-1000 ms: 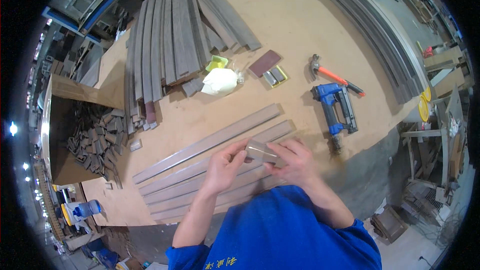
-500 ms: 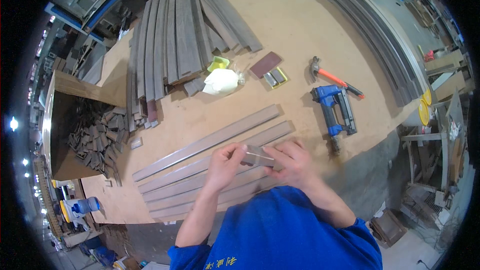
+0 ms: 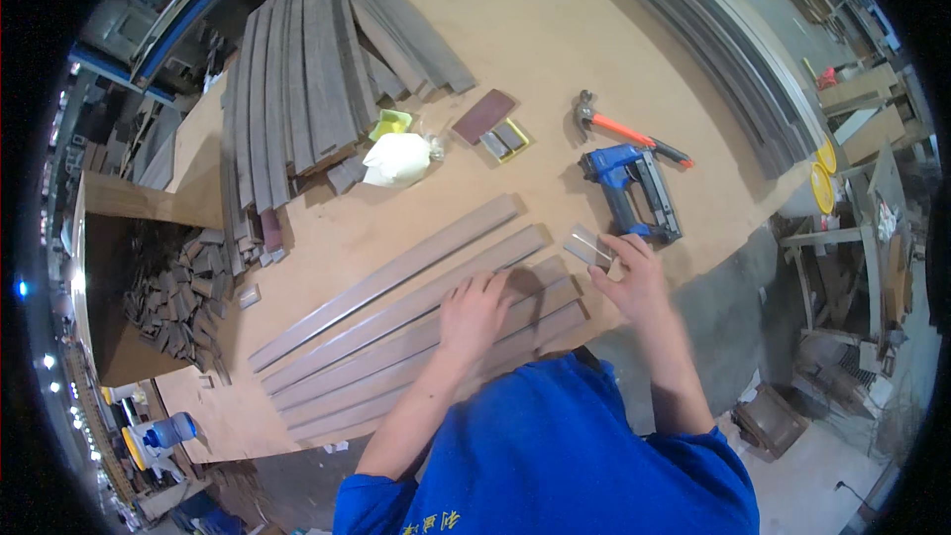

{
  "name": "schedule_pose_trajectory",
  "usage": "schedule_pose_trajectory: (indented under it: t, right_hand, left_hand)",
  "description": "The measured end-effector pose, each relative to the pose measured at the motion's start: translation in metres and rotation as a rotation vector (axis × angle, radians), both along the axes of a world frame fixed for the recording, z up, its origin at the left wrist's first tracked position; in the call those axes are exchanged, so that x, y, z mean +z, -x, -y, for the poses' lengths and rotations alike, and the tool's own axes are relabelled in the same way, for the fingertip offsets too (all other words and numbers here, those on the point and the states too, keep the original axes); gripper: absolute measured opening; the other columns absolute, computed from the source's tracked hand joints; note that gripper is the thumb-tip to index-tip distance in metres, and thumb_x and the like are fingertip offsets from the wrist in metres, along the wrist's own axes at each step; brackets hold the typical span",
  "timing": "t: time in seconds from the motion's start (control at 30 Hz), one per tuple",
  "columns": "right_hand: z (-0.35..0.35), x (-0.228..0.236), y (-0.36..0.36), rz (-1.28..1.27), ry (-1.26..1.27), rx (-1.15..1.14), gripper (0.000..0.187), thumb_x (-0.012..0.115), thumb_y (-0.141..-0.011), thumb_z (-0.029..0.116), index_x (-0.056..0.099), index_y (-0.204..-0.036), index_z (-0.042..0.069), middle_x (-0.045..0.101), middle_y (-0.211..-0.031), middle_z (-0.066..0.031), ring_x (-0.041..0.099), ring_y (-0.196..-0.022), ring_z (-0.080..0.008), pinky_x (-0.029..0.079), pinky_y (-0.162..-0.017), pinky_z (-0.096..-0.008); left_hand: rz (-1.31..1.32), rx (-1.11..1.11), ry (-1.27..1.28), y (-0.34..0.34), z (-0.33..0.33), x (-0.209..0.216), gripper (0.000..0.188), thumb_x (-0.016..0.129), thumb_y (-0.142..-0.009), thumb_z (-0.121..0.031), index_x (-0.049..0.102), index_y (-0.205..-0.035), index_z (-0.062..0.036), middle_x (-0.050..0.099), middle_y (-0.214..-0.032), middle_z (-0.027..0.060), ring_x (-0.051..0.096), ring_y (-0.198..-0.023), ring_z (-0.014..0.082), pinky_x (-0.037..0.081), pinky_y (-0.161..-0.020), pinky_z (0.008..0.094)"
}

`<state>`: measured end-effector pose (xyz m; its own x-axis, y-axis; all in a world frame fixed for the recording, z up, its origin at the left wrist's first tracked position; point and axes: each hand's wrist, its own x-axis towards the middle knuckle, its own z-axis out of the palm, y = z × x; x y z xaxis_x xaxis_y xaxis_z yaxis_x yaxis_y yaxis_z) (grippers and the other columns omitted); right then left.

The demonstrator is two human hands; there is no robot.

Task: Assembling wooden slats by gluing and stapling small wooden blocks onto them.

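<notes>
Several long grey-brown wooden strips point(image 3: 384, 295) lie side by side at a slant across the near part of the table. My left hand point(image 3: 474, 315) rests palm down on the middle strips, its fingers extended and nothing visible in its grip. Just past their right ends, my right hand point(image 3: 634, 272) pinches a small grey rectangular piece point(image 3: 584, 244) with a pale shiny line along it, between thumb and fingers. Whether the piece touches the table I cannot tell. Beyond it lies a blue nail gun point(image 3: 616, 188), and behind that a claw hammer point(image 3: 622, 129) with an orange and black handle.
A pile of grey boards point(image 3: 297, 89) fills the back left. In front stands an open cardboard box point(image 3: 149, 200) of small wood offcuts point(image 3: 183, 287). A white bag point(image 3: 398, 159) and a dark red sanding sheet point(image 3: 485, 116) lie mid-table; long curved strips point(image 3: 708, 50) line the far right.
My hands have parted. The left has let go of the small piece and come down on the strips; the right has carried it rightward and away from me. The whole view has shifted slightly.
</notes>
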<state>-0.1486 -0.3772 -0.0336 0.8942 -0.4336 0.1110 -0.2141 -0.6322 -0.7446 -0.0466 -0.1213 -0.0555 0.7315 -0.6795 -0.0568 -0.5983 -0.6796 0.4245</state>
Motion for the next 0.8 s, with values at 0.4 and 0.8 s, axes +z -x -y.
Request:
schedule_pose_trajectory:
  t: [0.4,0.8]
  right_hand:
    - [-0.02,-0.046,0.011,0.002,-0.516,-0.142,0.046,0.081,-0.082,0.012,0.069,-0.125,0.002,0.068,-0.107,-0.0066,0.066,-0.091,-0.0138,0.055,-0.077,-0.0272]
    - [-0.02,-0.057,0.0,-0.023,-0.445,-0.149,0.045,0.081,-0.083,0.014,0.069,-0.124,0.002,0.067,-0.103,-0.0092,0.066,-0.088,-0.0167,0.055,-0.078,-0.0288]
  left_hand:
    - [0.069,-0.044,-0.025,0.01,0.005,-0.014,0.05,0.079,-0.083,-0.03,0.067,-0.128,-0.0114,0.066,-0.115,0.0052,0.06,-0.112,0.0272,0.046,-0.094,0.0446]
    - [0.173,-0.03,-0.037,-0.037,0.02,-0.017,0.064,0.081,-0.081,-0.027,0.057,-0.138,-0.0097,0.064,-0.121,0.0103,0.057,-0.116,0.029,0.041,-0.098,0.0453]
